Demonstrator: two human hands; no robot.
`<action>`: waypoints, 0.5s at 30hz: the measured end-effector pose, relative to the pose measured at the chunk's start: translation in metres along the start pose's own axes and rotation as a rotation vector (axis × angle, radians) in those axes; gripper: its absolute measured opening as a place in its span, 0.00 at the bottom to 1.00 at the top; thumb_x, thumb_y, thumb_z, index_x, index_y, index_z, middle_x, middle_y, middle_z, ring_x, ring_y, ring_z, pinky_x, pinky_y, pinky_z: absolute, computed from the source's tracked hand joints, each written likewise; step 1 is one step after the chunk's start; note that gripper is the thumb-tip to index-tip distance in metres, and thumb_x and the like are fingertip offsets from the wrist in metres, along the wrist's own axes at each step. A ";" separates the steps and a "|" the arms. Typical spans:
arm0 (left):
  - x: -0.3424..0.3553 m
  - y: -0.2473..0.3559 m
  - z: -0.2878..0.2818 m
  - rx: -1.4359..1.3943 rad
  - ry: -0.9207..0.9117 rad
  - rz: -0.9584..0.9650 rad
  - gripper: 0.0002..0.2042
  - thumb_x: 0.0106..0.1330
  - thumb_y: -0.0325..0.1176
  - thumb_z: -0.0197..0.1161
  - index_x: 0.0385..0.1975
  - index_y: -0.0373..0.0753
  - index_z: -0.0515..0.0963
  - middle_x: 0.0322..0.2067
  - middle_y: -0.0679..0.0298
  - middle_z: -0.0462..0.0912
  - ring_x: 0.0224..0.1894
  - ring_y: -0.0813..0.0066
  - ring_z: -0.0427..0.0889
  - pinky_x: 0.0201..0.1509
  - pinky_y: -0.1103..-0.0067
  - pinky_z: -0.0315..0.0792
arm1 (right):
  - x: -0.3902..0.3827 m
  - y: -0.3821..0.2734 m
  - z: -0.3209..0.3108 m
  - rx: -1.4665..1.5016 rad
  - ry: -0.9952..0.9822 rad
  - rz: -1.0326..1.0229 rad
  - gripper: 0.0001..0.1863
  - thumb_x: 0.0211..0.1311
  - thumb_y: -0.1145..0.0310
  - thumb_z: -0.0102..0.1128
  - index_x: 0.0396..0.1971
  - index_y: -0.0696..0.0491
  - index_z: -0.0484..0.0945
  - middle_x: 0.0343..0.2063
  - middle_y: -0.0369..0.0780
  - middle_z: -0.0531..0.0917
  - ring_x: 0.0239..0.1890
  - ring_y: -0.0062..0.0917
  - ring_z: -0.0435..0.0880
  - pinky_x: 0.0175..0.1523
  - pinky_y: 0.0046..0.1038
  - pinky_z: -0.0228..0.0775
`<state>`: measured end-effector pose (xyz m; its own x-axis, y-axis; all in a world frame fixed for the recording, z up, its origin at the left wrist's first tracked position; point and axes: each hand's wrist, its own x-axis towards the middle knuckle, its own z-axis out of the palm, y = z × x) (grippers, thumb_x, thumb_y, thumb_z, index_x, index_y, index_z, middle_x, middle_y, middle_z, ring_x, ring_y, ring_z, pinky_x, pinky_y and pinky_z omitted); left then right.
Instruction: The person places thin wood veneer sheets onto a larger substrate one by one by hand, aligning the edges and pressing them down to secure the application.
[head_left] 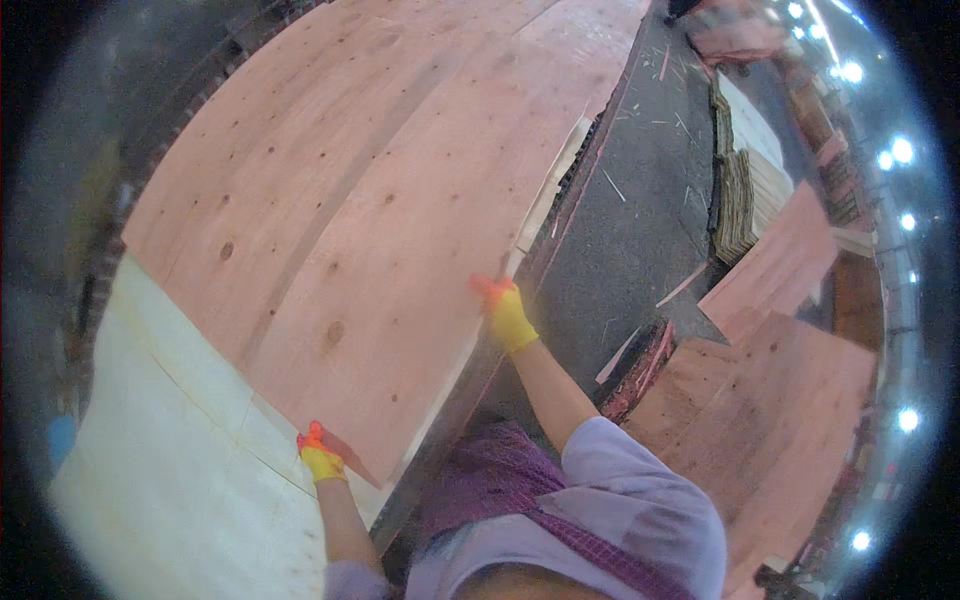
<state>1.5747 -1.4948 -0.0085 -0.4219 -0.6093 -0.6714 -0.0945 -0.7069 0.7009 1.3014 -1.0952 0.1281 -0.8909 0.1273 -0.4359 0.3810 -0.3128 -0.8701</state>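
A large pinkish wood veneer sheet (335,260) with scattered dark knots lies over a pale, whitish sheet (190,430), which shows at the lower left. My left hand (322,458), in a yellow glove with orange-red fingers, is closed on the near edge of the pink sheet, close to its corner. Farther up, my right hand (508,315), gloved alike, holds the sheet's right edge. Its fingers look slightly blurred and reach over the top face. The undersides of both grips are hidden.
Right of the stack runs a dark floor (610,230) strewn with thin wood scraps. Beyond it stand a pile of folded veneer (737,205), a leaning pink board (775,260) and another large pink sheet (760,420). A scrap-edged dark block (645,370) sits near my right elbow.
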 end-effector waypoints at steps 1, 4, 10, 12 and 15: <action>0.013 0.000 -0.015 -0.011 0.054 0.070 0.25 0.55 0.26 0.61 0.52 0.35 0.59 0.36 0.61 0.71 0.37 0.68 0.71 0.38 0.68 0.71 | 0.000 0.006 0.010 0.002 -0.019 0.013 0.21 0.46 0.57 0.65 0.36 0.54 0.72 0.20 0.32 0.73 0.15 0.17 0.67 0.17 0.22 0.60; -0.019 0.013 0.043 0.132 0.123 -0.121 0.35 0.54 0.25 0.62 0.60 0.33 0.50 0.45 0.56 0.70 0.43 0.66 0.72 0.47 0.68 0.70 | 0.005 0.029 -0.007 -0.179 -0.009 0.116 0.16 0.58 0.62 0.51 0.41 0.57 0.75 0.31 0.36 0.78 0.31 0.20 0.73 0.33 0.26 0.67; 0.050 -0.042 -0.054 0.060 0.128 -0.145 0.38 0.53 0.23 0.61 0.62 0.33 0.46 0.49 0.54 0.68 0.46 0.65 0.71 0.50 0.70 0.68 | 0.026 0.078 -0.002 -0.151 -0.026 0.183 0.13 0.51 0.64 0.61 0.34 0.54 0.75 0.27 0.35 0.79 0.24 0.22 0.75 0.25 0.25 0.65; 0.037 -0.051 -0.016 0.130 0.090 -0.136 0.37 0.53 0.24 0.60 0.62 0.33 0.46 0.49 0.54 0.67 0.46 0.66 0.70 0.50 0.70 0.68 | 0.059 0.105 -0.054 0.134 -0.031 0.150 0.11 0.55 0.64 0.55 0.34 0.54 0.77 0.28 0.34 0.79 0.27 0.23 0.76 0.27 0.25 0.66; -0.035 -0.015 0.066 0.317 0.111 -0.222 0.31 0.54 0.26 0.60 0.58 0.30 0.54 0.46 0.54 0.70 0.43 0.67 0.71 0.45 0.70 0.70 | 0.060 0.110 -0.093 0.202 0.038 0.274 0.12 0.54 0.75 0.53 0.40 0.59 0.73 0.37 0.38 0.79 0.42 0.26 0.76 0.51 0.26 0.66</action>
<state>1.5314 -1.4391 0.0205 -0.2615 -0.5018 -0.8245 -0.4532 -0.6904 0.5639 1.3124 -1.0339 -0.0150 -0.7508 0.0467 -0.6589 0.5448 -0.5202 -0.6577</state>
